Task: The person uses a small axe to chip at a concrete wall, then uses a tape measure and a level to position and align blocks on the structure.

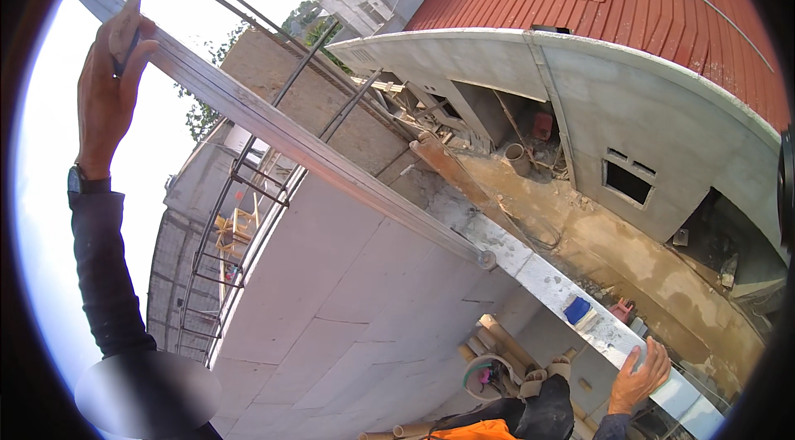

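My left hand [116,80], raised at the upper left, is closed on the upper part of a long, straight, pale bar [290,134]. A dark sliver shows between its thumb and fingers; I cannot make out what it is. Sloping down to the right, the bar has its far end [486,259] at the pale wall ledge [534,274]. My right hand [640,375] rests on this ledge at the lower right, fingers apart and holding nothing. A small blue block-shaped thing [577,309] lies on the ledge beyond it.
A pale block wall [331,291] stands below the bar. Steel rebar [217,262] sticks out at the left. Below me are a round bucket [484,378] and bamboo poles [507,341]. Beyond the ledge is a drop to muddy ground [609,250] beside a grey building [654,125].
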Motion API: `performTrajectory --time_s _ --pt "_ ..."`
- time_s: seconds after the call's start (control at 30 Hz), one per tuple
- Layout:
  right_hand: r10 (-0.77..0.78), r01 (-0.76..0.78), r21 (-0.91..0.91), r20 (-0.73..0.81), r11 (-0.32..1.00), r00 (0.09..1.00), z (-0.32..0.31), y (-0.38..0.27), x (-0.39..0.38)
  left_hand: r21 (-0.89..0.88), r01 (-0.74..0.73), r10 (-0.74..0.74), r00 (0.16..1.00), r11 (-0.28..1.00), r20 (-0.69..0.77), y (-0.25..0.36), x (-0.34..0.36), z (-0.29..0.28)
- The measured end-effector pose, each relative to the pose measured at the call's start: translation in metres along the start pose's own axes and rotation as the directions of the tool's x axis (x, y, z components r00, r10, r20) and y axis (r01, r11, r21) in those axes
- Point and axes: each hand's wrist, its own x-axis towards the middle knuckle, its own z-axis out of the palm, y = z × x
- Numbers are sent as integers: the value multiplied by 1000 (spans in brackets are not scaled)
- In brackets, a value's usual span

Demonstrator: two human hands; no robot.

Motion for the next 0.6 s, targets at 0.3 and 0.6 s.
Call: performTrajectory --time_s 0.3,0.6 --pt "-8 8 20 -5 1000 1000 -2 -5 3 -50 34 -32 999 998 32 -14 4 4" --pt "-5 5 27 -11 1000 1000 0 -1 2 -5 -7 7 1000 1000 21 -22 3 8"
